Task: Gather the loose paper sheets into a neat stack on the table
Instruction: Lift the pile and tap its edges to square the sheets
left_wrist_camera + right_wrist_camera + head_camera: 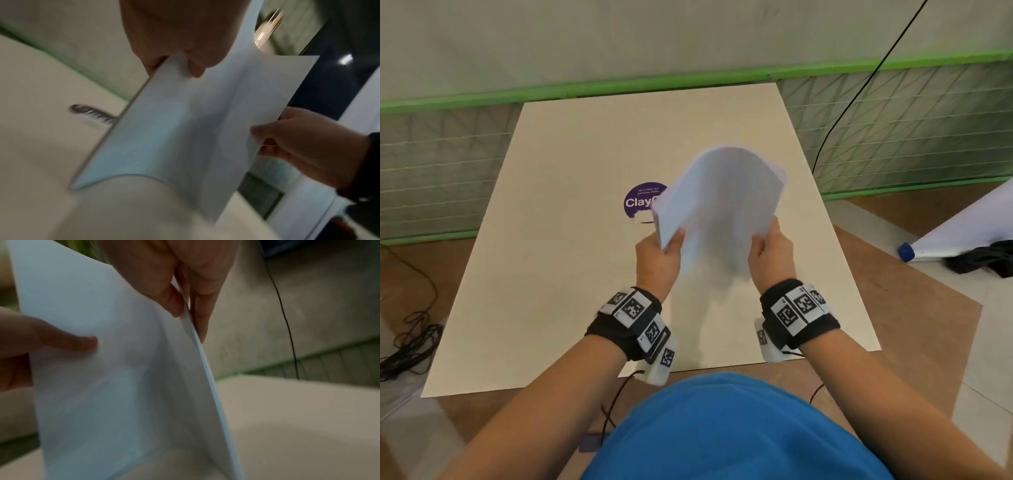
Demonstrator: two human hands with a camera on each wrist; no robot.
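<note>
A bundle of white paper sheets [719,209] is held up above the beige table [558,274], bowed into an arch and blurred by motion. My left hand [659,248] pinches its left edge, thumb on the near face. My right hand [770,250] pinches the right edge the same way. In the left wrist view the paper sheets [185,129] curve away from my left hand [176,65] toward my right hand [287,139]. The right wrist view shows the paper sheets [115,378] with several layered edges under my right hand [185,308], and my left hand [61,342] presses a thumb on them.
A purple round sticker [642,200] on the table is partly hidden behind the sheets. Green mesh fencing [893,137] runs behind the table. A black cable [859,89] hangs at the right. A white roll with a blue cap [955,236] lies on the floor at right, cables [410,339] at left.
</note>
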